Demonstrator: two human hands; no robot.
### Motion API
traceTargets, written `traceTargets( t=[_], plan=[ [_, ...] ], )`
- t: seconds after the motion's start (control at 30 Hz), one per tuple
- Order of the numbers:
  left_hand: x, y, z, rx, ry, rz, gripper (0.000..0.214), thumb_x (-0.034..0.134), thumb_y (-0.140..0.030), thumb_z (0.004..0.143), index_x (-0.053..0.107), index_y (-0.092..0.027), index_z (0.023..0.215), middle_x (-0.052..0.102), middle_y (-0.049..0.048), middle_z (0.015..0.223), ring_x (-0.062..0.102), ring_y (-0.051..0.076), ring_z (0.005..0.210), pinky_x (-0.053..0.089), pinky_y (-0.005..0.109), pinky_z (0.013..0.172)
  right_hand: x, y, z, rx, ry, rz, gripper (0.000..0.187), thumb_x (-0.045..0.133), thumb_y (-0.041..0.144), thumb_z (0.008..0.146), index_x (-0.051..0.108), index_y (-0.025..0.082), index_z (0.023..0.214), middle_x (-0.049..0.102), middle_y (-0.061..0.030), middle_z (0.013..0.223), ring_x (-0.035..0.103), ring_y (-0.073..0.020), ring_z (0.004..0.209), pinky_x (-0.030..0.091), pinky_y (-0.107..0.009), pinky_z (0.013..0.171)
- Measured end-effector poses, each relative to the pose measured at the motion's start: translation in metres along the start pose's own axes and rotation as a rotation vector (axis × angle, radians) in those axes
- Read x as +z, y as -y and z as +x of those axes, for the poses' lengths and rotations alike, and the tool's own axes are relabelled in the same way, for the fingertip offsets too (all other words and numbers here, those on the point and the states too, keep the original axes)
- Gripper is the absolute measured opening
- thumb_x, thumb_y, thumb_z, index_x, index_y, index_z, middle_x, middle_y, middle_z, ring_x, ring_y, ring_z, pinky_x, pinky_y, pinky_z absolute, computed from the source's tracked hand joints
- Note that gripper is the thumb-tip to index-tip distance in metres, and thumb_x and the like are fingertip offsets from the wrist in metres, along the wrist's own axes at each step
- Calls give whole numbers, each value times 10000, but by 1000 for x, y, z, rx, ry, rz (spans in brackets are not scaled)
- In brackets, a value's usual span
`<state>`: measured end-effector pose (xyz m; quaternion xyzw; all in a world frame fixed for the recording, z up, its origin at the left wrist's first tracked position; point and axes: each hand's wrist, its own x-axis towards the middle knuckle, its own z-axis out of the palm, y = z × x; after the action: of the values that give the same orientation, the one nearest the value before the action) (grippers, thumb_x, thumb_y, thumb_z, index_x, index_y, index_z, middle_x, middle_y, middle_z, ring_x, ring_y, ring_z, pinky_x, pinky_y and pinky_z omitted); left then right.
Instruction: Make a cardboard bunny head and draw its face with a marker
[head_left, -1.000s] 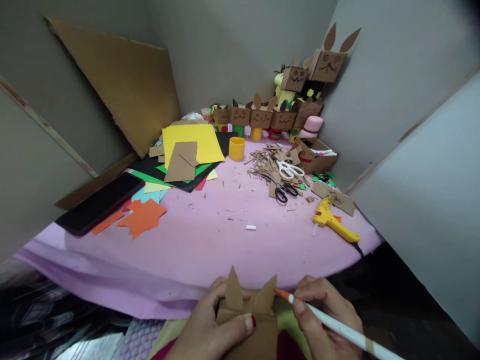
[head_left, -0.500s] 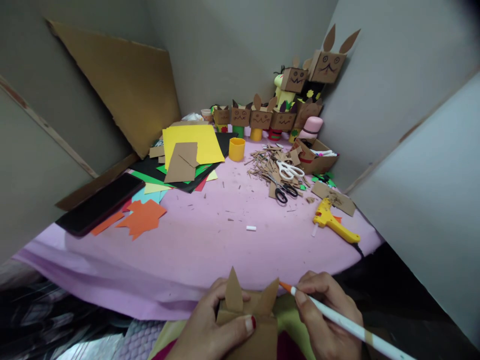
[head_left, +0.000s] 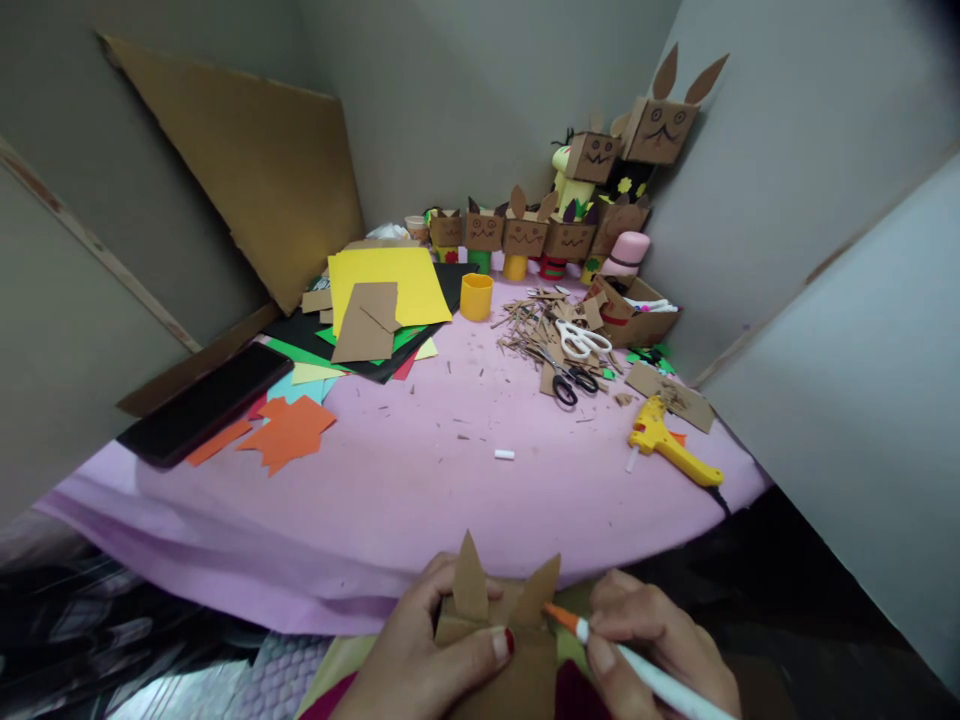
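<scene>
Downward along the right ear (head_left: 537,592), your right hand (head_left: 656,640) is moving the orange-tipped pen (head_left: 646,676), which it is gripping. Your left hand (head_left: 426,652) is clasping the cardboard box (head_left: 519,688) just before the near edge of the surface (head_left: 420,500). Probably the box is weighing little, its walls (head_left: 536,655) staying stiff but its ears (head_left: 469,585) bending easily, so be holding the walls.

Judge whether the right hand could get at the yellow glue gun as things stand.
Probably yes: nothing visible stands between the right hand and the yellow glue gun, though an orange-tipped tool fills that hand's grip.
</scene>
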<state>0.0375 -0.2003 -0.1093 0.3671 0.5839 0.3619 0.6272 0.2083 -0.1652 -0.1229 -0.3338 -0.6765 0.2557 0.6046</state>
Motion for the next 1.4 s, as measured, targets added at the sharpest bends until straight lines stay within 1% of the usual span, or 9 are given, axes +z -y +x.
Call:
traceTargets(
  t=[0.07, 0.17, 0.3, 0.47, 0.57, 0.77, 0.93, 1.2, 1.4],
  plan=[
    [0, 1, 0, -13, -3, 4, 399, 676, -461, 637, 594, -201, 928, 607, 102, 1111, 570, 325, 986, 448, 416, 800, 4, 0, -1, -48, 52, 4, 160, 482, 57, 724, 503, 211, 687, 398, 60, 487, 345, -80, 401, 243, -199, 386],
    [-1, 2, 0, -23, 5, 7, 408, 677, -462, 636, 586, -202, 937, 597, 105, 1123, 568, 324, 979, 449, 413, 789, 6, -1, -2, -69, 157, 9, 190, 479, 23, 704, 493, 213, 692, 441, 58, 492, 372, -78, 397, 273, -198, 398],
    [0, 2, 0, -10, 6, -12, 396, 683, -452, 636, 589, -203, 930, 595, 102, 1122, 560, 327, 999, 450, 421, 803, 7, -2, -2, -54, 124, 17, 187, 476, 32, 710, 484, 217, 679, 434, 56, 492, 365, -84, 395, 260, -211, 399],
    [0, 2, 0, 16, 8, -19, 367, 693, -435, 638, 603, -201, 907, 611, 94, 1093, 560, 326, 1010, 438, 427, 831, 6, -2, -3, -68, 184, 10, 194, 484, 25, 701, 482, 219, 692, 454, 59, 490, 381, -88, 401, 282, -214, 412],
    [0, 2, 0, 20, 9, -27, 361, 698, -424, 637, 604, -203, 905, 611, 92, 1094, 550, 328, 1032, 441, 416, 830, 7, -2, -4, -63, 167, 1, 183, 480, 35, 699, 481, 217, 677, 446, 59, 484, 372, -86, 399, 276, -212, 412],
    [-2, 4, 2, 31, 8, -21, 376, 705, -443, 626, 609, -199, 895, 616, 96, 1084, 552, 335, 1027, 435, 427, 841, 12, -7, -6, -94, 73, 8, 161, 482, 56, 683, 463, 210, 639, 415, 65, 463, 340, -72, 374, 247, -200, 381],
    [-2, 5, 2, 29, 13, -21, 380, 696, -434, 640, 615, -192, 922, 618, 101, 1094, 556, 332, 1028, 439, 421, 831, 9, -7, -7, -49, 169, 21, 174, 481, 42, 687, 481, 217, 685, 465, 55, 494, 389, -89, 399, 290, -213, 408],
    [0, 3, 2, 32, 13, -24, 381, 701, -445, 636, 605, -195, 908, 619, 103, 1096, 548, 334, 1047, 443, 418, 829, 5, -3, -6, -47, 173, 7, 181, 488, 37, 690, 475, 218, 684, 452, 60, 504, 383, -88, 408, 278, -216, 418],
    [0, 1, 2, 43, 13, -31, 361, 693, -398, 646, 617, -183, 925, 616, 109, 1102, 563, 328, 1025, 444, 414, 826, 2, -6, -4, -61, 260, -18, 203, 481, 18, 697, 462, 219, 717, 462, 58, 527, 401, -87, 426, 296, -212, 426]
  ],
)
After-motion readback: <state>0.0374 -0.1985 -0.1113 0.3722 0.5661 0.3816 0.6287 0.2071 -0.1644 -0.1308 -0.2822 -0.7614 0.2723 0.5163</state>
